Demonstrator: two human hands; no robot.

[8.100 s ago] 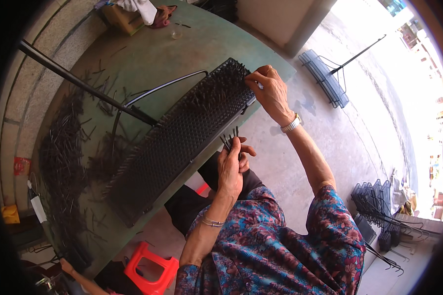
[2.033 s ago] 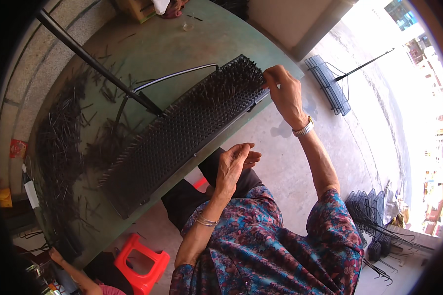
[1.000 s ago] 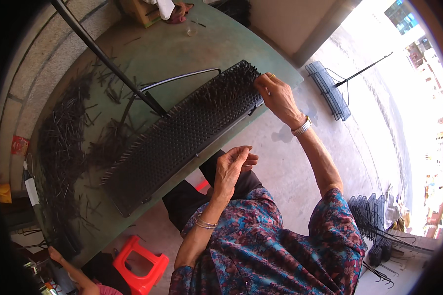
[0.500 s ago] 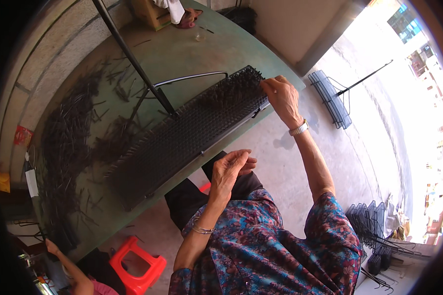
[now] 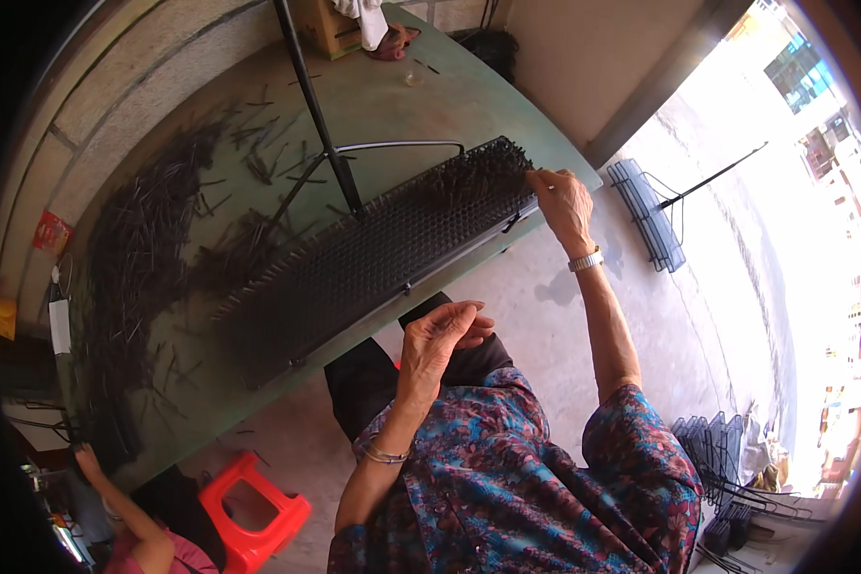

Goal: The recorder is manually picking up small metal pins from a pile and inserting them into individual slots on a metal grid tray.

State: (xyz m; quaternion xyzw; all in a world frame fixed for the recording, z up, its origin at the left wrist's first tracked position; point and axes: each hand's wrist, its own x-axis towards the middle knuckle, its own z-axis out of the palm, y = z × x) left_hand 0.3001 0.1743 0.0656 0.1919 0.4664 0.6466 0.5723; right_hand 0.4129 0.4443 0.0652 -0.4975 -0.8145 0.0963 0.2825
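Note:
A long black panel (image 5: 373, 251) full of small holes lies aslant on the green table, along its near edge. Short dark tufts (image 5: 488, 177) stand up from its right end. A black pole (image 5: 314, 105) with a bent brace rises from its far side. At the right end, beside the tufts, my right hand (image 5: 562, 203) is pinched closed; whatever is between its fingertips is too small to make out. My left hand (image 5: 438, 337) hovers before the near edge, over my lap, thumb pressed to curled fingers. What it holds, if anything, is hidden.
Many loose dark strips (image 5: 143, 239) are heaped on the green table (image 5: 469, 91) at left. A red plastic stool (image 5: 258, 512) stands below. Another person's hand (image 5: 88, 464) is at the lower left. A similar pole-mounted frame (image 5: 649, 215) lies on the floor at right.
The whole view has shifted, so the table and panel appear farther right. My right hand stays at the panel's right end, and my left hand keeps its curled pose.

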